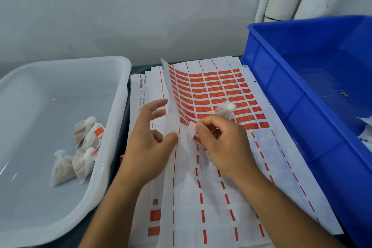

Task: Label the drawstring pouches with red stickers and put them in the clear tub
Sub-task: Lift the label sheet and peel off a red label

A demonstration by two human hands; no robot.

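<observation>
Here the step in hand looks to be peeling one red rectangular sticker (196, 138) off the white backing sheet of red stickers (217, 94). To do it well, I judge the sheet should be pinned flat close to the peel, and the label lifted slowly from one corner so it does not curl onto itself or tear.

The right hand (223, 143) has its fingers curled: thumb and forefinger pinch at the lifted edge of the sticker, while a small white fabric drawstring pouch (223, 109) is tucked in the same hand, its top poking out behind the knuckles. The left hand (149, 147) is spread fairly wide, fingers relaxed, its thumb resting on the raised fold of the sheet.

Several labelled pouches (80, 147) already lie in the clear plastic tub (120, 94) on the left. A blue plastic crate (281, 78) stands on the right.
</observation>
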